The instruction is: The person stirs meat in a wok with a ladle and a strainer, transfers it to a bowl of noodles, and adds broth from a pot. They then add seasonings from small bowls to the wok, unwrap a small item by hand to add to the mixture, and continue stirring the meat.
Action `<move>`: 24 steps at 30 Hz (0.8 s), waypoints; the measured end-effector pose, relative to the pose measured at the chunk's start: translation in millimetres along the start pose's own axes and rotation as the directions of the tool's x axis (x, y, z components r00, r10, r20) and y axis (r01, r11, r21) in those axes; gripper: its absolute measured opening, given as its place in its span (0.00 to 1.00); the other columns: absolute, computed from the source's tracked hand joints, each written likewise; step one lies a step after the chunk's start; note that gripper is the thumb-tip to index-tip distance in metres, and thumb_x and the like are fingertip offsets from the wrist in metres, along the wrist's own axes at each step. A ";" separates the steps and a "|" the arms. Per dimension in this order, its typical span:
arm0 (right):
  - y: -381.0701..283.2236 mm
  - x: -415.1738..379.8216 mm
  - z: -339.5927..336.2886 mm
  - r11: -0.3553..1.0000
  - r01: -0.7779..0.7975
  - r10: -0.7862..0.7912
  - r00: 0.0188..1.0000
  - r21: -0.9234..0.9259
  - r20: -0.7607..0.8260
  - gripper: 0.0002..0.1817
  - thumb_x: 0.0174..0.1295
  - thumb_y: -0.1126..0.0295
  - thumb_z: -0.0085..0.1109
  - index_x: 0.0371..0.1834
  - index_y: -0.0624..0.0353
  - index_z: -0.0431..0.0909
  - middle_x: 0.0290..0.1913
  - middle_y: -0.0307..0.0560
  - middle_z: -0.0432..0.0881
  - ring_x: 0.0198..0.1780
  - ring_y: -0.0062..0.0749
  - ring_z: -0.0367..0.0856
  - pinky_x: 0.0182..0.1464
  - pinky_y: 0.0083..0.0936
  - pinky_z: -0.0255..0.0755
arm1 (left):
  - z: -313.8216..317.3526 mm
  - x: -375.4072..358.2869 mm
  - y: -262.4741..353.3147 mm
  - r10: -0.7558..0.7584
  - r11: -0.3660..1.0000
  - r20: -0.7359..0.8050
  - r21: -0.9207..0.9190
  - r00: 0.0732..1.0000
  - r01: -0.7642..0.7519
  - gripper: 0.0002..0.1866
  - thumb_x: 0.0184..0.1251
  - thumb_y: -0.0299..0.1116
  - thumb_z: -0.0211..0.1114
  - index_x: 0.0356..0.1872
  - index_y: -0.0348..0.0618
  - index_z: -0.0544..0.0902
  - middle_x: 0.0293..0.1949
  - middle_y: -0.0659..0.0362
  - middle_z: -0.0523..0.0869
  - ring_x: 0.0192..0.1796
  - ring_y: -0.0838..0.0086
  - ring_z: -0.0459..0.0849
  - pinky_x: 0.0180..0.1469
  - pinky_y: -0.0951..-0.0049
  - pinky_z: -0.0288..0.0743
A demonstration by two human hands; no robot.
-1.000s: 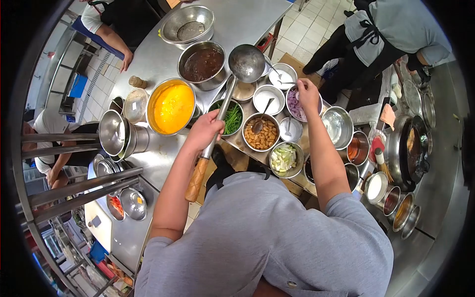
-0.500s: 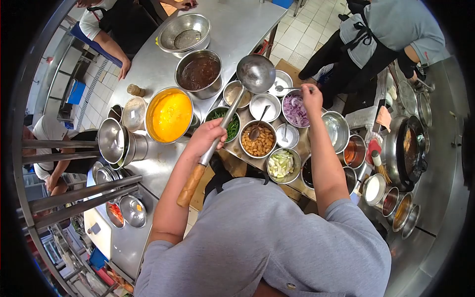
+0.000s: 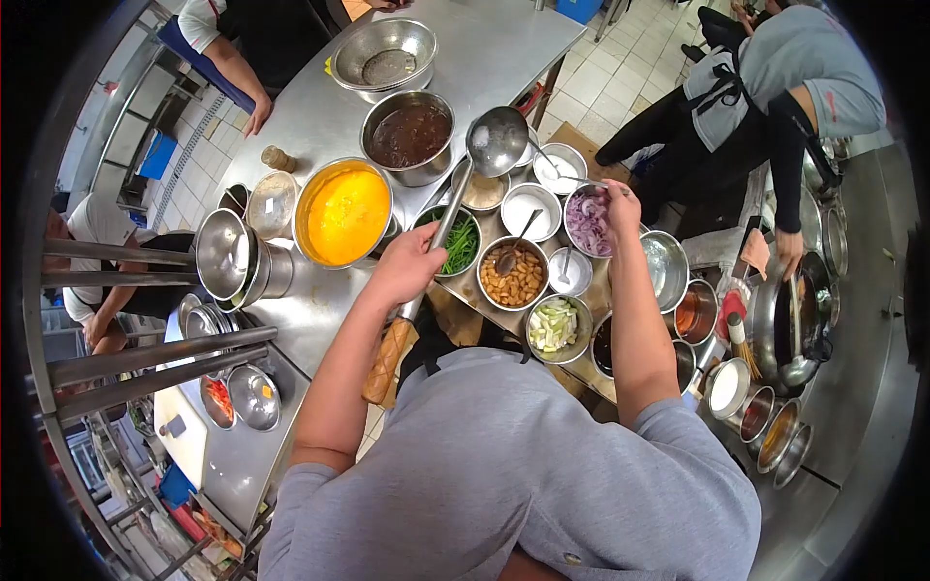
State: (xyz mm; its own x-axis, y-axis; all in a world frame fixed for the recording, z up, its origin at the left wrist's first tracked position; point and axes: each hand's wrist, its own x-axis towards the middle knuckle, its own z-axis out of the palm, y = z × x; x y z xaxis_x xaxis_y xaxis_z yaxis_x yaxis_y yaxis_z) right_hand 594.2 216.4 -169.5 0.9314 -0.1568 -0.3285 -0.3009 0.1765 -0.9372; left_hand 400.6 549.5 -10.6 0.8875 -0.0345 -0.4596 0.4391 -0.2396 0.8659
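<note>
Head view: your left hand (image 3: pixel 405 263) is closed around the shaft of a long ladle (image 3: pixel 495 138), just above its wooden grip. The ladle's bowl hangs over the gap between the bowl of dark sauce (image 3: pixel 411 136) and the small white-filled dishes on the far side. Your right hand (image 3: pixel 620 203) is pinched shut on the handle of a small spoon (image 3: pixel 572 178). The spoon's tip reaches left toward the ladle, over the dish of white powder (image 3: pixel 561 167). The hand itself sits above the bowl of chopped red onion (image 3: pixel 587 221).

Against the picture from one second ago, the right hand has lifted off the far rim of the onion bowl and turned the spoon toward the ladle. In my judgement, seasoning is being carried into the ladle one scoop at a time. Against the picture from half a second ago, the ladle bowl has dropped slightly and the spoon tip has closed on it. The two are near but not touching.

Nearby stand the bowl of yellow batter (image 3: pixel 346 213), the green beans (image 3: pixel 457 242) and the fried cubes (image 3: pixel 514 275). A co-worker's hand (image 3: pixel 789 254) now reaches the wok (image 3: pixel 796 320) at the right.
</note>
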 end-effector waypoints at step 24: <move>20.9 -85.6 20.5 0.906 0.166 -0.104 0.979 -0.390 0.174 0.08 0.66 0.68 0.55 0.39 0.58 0.83 0.29 0.35 0.81 0.27 0.18 0.74 0.29 0.15 0.66 | -12.2 -97.3 -29.6 -0.173 0.954 0.068 -0.237 0.983 0.184 0.28 0.60 0.24 0.53 0.65 0.38 0.68 0.20 0.67 0.73 0.20 0.86 0.70 0.24 0.84 0.65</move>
State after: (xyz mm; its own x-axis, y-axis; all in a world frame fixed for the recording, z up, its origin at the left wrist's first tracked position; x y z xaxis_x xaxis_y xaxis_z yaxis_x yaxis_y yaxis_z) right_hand 512.4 253.5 -158.5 0.9790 -0.0026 -0.2037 -0.1981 -0.2455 -0.9489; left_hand 302.9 571.7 10.9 0.7867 -0.0585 -0.6145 0.6153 -0.0048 0.7882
